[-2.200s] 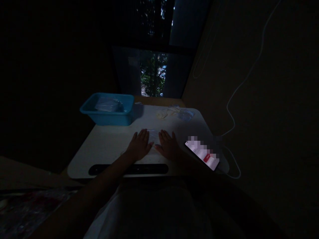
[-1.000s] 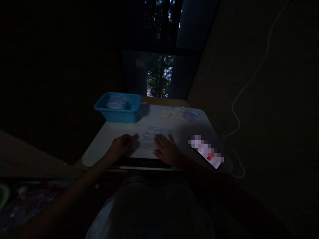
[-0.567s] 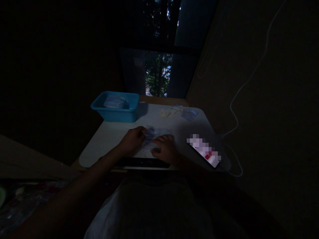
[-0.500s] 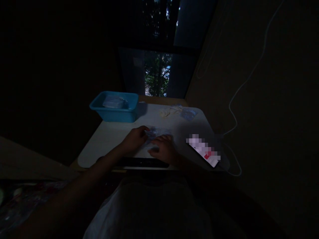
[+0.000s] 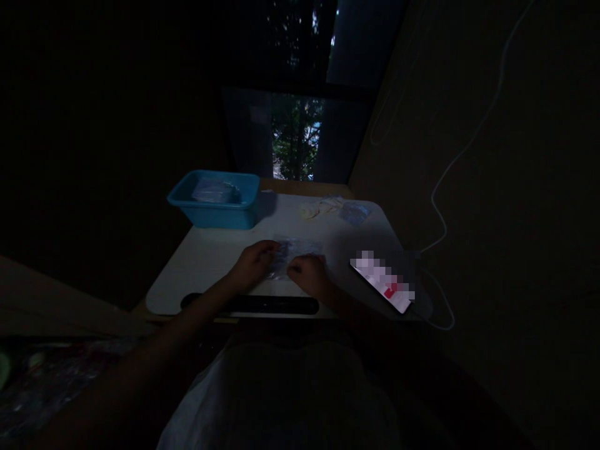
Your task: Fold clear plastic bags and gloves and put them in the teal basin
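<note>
A clear plastic bag (image 5: 300, 245) lies flat on the white table, crinkled and shiny in the dim light. At its left edge my left hand (image 5: 254, 262) has its fingers closed on the plastic. Over the lower right part of the bag, my right hand (image 5: 310, 275) is closed, thumb and fingers curled together on the plastic. The darkness hides the fingertips' exact hold.
A blue plastic basin (image 5: 222, 215) with a clear-wrapped packet (image 5: 212, 190) in it stands at the back left. Pale crumpled material (image 5: 315, 209) and another plastic bag (image 5: 355, 213) lie at the back right. A lit phone (image 5: 382, 281) rests at right, near a white cable (image 5: 444, 178).
My right hand's fingers, spread over the bag before, have curled in. My left hand has shifted slightly and stays at the bag's left edge.
</note>
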### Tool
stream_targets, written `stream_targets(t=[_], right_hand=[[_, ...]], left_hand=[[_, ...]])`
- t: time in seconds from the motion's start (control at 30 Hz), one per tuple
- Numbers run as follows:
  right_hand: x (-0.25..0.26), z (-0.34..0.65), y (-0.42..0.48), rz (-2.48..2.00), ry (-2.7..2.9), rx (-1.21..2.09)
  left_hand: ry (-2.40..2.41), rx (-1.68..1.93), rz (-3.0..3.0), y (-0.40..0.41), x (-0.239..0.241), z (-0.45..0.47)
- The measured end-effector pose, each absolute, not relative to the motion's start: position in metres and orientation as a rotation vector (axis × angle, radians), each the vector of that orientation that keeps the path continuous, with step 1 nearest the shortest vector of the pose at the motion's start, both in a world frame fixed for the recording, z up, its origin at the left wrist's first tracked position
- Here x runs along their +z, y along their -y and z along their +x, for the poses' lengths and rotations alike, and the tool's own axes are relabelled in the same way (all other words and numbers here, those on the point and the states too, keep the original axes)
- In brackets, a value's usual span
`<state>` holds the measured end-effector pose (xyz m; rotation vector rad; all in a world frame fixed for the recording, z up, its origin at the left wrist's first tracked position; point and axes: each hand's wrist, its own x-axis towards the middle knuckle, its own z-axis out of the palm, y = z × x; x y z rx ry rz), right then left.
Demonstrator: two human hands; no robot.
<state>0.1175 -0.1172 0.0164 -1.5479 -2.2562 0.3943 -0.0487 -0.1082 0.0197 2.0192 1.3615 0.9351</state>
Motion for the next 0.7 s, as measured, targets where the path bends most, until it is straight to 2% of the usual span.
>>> stream_targets(t=[0.1,0.43,0.7], right_hand=[[0.014,0.119,0.115,-1.583,2.296,0.338],[0.012,0.118,0.112,-1.594,2.365,0.204],[0.007,0.134,0.129,-1.243,2.536,-0.027]], left_hand=[[-1.463,0.908,2.214,0.119,0.017,-0.066],[-1.541,0.399,2.718,0.14,-0.01,-0.069],[-1.514,0.253,2.831,0.144,-0.015,-0.057]])
